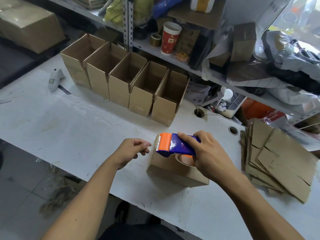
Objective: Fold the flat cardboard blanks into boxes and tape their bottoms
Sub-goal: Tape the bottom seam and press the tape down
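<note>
Right hand point(210, 156) grips the blue-orange tape dispenser point(174, 144) over the upturned box point(174, 172) at the white table's point(69, 129) near edge. Left hand point(132, 150) hangs loosely curled, holding nothing, just beside the dispenser's blade. Flat blanks point(280, 163) are stacked at right.

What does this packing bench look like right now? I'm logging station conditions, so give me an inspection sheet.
Surface: white scuffed tabletop.
Job's things: five open brown cardboard boxes in a row; upturned brown cardboard box under the tool; stack of flat cardboard blanks at right.
Clutter: white handheld tool.
Grippers: right hand grips orange-and-blue tape dispenser; left hand loosely curled, possibly pinching tape.
Cables: nothing seen.
Surroundings: crowded metal shelf, red paper cup.
</note>
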